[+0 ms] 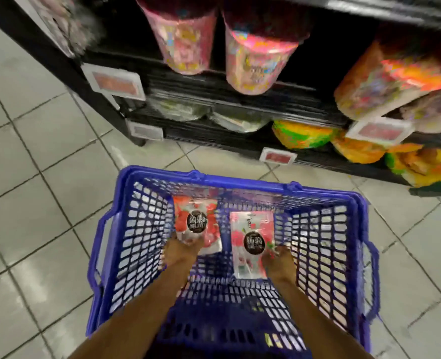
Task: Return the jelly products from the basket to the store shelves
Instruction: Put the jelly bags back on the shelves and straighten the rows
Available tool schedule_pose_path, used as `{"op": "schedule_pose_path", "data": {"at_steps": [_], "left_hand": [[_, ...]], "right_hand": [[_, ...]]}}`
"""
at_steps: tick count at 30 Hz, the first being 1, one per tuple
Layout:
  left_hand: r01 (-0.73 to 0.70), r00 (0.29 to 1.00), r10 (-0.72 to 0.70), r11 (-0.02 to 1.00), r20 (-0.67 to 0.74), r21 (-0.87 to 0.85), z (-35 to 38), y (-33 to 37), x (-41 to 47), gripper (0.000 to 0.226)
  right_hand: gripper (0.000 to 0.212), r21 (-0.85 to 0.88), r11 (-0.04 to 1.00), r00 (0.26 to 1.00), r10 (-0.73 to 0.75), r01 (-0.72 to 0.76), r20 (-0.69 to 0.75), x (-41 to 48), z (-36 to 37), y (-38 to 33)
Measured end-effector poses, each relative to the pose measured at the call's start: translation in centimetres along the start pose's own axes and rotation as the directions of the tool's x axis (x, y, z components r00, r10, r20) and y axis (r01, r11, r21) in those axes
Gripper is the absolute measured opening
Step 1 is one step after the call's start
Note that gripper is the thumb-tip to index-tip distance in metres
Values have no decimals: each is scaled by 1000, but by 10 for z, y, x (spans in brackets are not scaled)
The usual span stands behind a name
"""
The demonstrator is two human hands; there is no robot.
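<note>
Reaching down with both arms into the blue plastic lattice basket (pixel 325 257) standing on the grey tiled floor (pixel 40 177). Closing the left hand (pixel 179 255) around the near end of a red-and-white jelly pouch with a round black label (pixel 196 224), fingers wrapped onto its lower edge, so gripping rather than hovering by the look of it. Pinching the right hand (pixel 279 264) onto the lower right edge of a second, paler pink-and-white jelly pouch (pixel 251 242); exact finger spread blurred, but contact plain. Both pouches lying low inside the basket, side by side and slightly apart, long axes running away from the body toward the black store shelves (pixel 240 99) beyond the far rim. Each pouch stretching forward from its hand, held at the near end with the far end pointing at the shelving. Judging the next move as lifting both straight up past the rim, then carrying forward. Shelves already crowded with pink tubs (pixel 255 58) and bright yellow-green bags (pixel 302 133); matching slot for these pouches not visible here. Neither hand clearly nearer the shelves.
</note>
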State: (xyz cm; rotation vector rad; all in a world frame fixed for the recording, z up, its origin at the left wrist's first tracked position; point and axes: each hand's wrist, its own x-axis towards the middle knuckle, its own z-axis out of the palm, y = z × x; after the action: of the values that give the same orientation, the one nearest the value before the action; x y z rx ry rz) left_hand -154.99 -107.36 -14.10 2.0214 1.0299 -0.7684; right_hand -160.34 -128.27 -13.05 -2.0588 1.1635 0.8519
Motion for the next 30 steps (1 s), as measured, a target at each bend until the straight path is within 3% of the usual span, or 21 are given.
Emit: {"op": "schedule_pose_path", "data": {"at_steps": [2,4,6,9,12,14,17,20,22,25,27,30], "left_hand": [[-39,999,42,995,-24,89,19,-4,26,73],[3,999,3,988,-39,154,33,-7,42,100],[97,993,-81,976,-90,196,39,-7,47,111],[96,992,-87,990,-93,101,29,-4,45,84],[31,998,-29,999,-48,43,-2,1,19,34],[25,1000,-25,999,5,21,-26,6,-8,23],[48,989,-25,986,145,-157,-55,9,-33,16],[77,971,-59,995,234,-69,-59,8,-37,10],[9,991,-17,998,130,60,-45,-3,-24,30],[1,999,-4,998,48,60,-18,-10,3,63],[41,999,-42,996,13,77,4,-15,27,91],[93,995,-82,973,-61,212,36,-25,51,114]], "right_hand": [[58,33,995,996,93,-93,-8,20,21,6],[85,-43,985,985,168,-170,-33,29,39,11],[88,-66,977,979,202,-201,13,30,46,9],[67,179,951,962,224,-251,158,19,41,1],[79,260,937,971,210,-233,112,-13,21,-9],[64,358,907,974,189,-221,121,-38,4,-14],[55,316,925,973,168,-212,161,-72,-22,-23],[60,308,930,976,162,-201,147,-82,-32,-28],[53,344,917,972,149,-204,180,-75,-28,-28],[33,405,892,973,136,-202,185,-47,-12,-26],[40,433,874,970,153,-222,188,-25,1,-24],[43,459,858,968,159,-232,192,-1,14,-20]]}}
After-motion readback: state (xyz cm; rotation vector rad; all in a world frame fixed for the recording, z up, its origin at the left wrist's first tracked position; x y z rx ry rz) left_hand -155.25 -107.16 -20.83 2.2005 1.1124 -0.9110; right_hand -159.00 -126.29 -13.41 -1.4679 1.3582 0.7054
